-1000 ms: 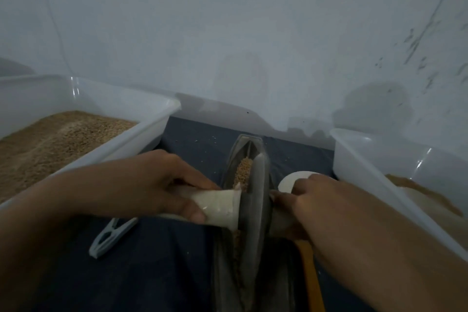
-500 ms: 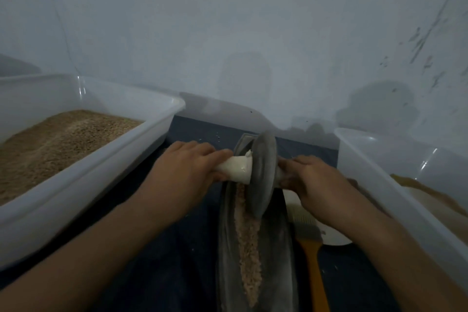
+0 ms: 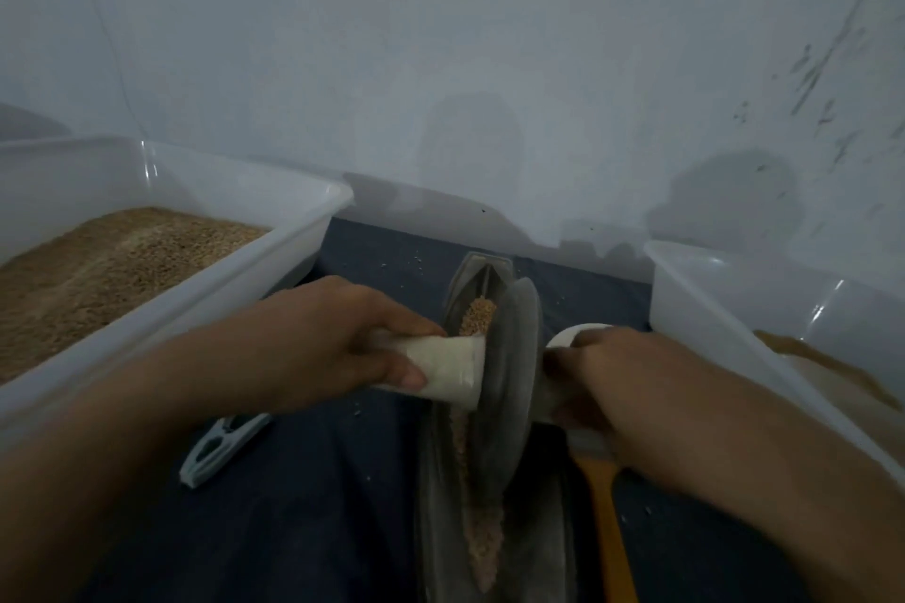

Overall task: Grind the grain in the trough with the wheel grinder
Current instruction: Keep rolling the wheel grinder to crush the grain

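Note:
A narrow grey metal trough [image 3: 477, 267] runs away from me on a dark cloth. Brown grain [image 3: 477, 316] is heaped at its far end, and a paler crushed strip [image 3: 482, 539] lies along its near part. The grey grinding wheel [image 3: 507, 382] stands on edge in the trough, about midway. My left hand [image 3: 323, 343] grips the white handle [image 3: 448, 370] on the wheel's left side. My right hand [image 3: 607, 372] is curled round the handle on the right side, which it mostly hides.
A white tub [image 3: 303, 235] of whole grain stands at the left. Another white tub [image 3: 710, 309] with brown material stands at the right. A pale clip [image 3: 220, 446] lies on the cloth under my left forearm. A brush with an orange handle [image 3: 609, 519] lies right of the trough, and a white dish [image 3: 568, 335] sits behind my right hand.
The wheel rolled from mid-trough out to the far end, then came back toward me. Both hands kept their hold on the handles throughout.

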`<action>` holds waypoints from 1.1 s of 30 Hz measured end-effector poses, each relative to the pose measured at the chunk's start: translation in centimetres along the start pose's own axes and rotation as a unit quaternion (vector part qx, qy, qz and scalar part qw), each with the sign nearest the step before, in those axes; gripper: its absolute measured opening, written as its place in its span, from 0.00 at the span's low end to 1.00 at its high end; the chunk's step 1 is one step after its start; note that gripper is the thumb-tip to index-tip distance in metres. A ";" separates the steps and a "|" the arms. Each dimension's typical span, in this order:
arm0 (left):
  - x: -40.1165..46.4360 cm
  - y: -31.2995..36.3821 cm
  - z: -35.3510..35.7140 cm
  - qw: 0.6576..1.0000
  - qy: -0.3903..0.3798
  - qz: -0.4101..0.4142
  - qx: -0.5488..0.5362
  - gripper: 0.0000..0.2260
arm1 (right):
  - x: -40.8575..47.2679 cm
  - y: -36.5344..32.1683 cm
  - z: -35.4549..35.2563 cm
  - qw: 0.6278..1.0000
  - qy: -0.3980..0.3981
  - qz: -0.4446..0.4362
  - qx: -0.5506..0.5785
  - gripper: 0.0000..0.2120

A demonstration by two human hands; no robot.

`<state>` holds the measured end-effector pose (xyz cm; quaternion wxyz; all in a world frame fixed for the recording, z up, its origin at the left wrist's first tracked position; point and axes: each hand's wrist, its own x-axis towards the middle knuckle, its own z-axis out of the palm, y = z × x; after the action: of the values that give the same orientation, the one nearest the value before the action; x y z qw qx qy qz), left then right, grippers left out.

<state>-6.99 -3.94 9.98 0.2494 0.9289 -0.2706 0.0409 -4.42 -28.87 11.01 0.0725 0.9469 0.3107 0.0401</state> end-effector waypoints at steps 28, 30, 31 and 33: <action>1.5 -0.8 3.2 0.965 0.187 -0.008 0.184 0.20 | 1.5 0.3 0.5 0.994 0.080 0.052 0.050 0.24; 1.7 -1.0 3.4 0.962 0.191 0.003 0.198 0.20 | 1.5 0.4 0.8 0.993 0.090 0.048 0.052 0.25; 1.7 -1.2 3.2 0.966 0.183 0.012 0.185 0.20 | 1.4 0.4 0.8 0.994 0.093 0.040 0.050 0.23; 1.4 -1.2 2.2 0.979 0.153 0.022 0.132 0.19 | 0.9 0.3 0.2 0.996 0.082 0.018 0.030 0.17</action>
<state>-5.28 -4.83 7.79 0.1623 0.9302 -0.2424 0.2230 -3.49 -28.58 10.88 0.0178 0.9475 0.3000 0.1094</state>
